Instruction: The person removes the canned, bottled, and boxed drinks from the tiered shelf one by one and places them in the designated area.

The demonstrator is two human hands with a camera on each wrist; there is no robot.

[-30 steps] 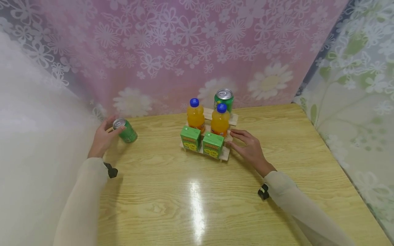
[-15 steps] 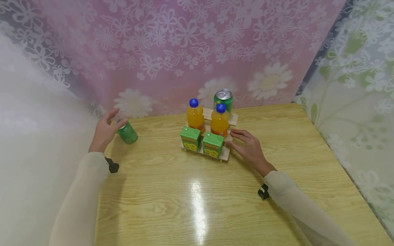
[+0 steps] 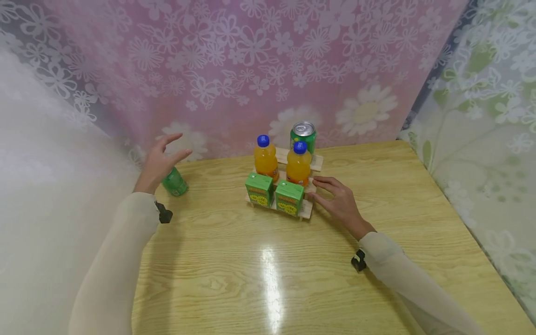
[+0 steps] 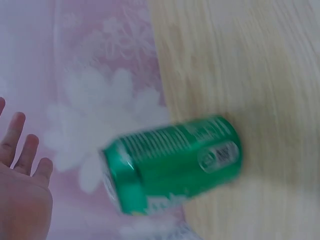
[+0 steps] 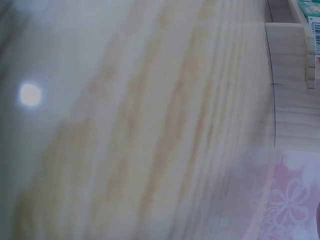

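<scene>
On the left of the table a green drink can (image 3: 176,183) stands by itself; it also shows in the left wrist view. My left hand (image 3: 158,165) is raised above it, fingers spread from the thumb and holding nothing, covering the can's top in the head view. A small tiered wooden rack (image 3: 307,210) stands near the middle. My right hand (image 3: 340,203) pinches the right end of its middle tier between thumb and fingers. Two green juice cartons (image 3: 289,197) sit on the front tier, two orange juice bottles (image 3: 299,167) on the middle one, and another green can (image 3: 303,134) at the back right.
The wood-grain table (image 3: 217,260) carries everything. A pink flowered curtain (image 3: 234,79) hangs along its back edge, with a pale flowered curtain (image 3: 473,177) on the right and a whitish sheet (image 3: 50,186) on the left.
My left hand has let go of the green can and moved up and to the right, away from it. The right hand and the rack have stayed in place.
</scene>
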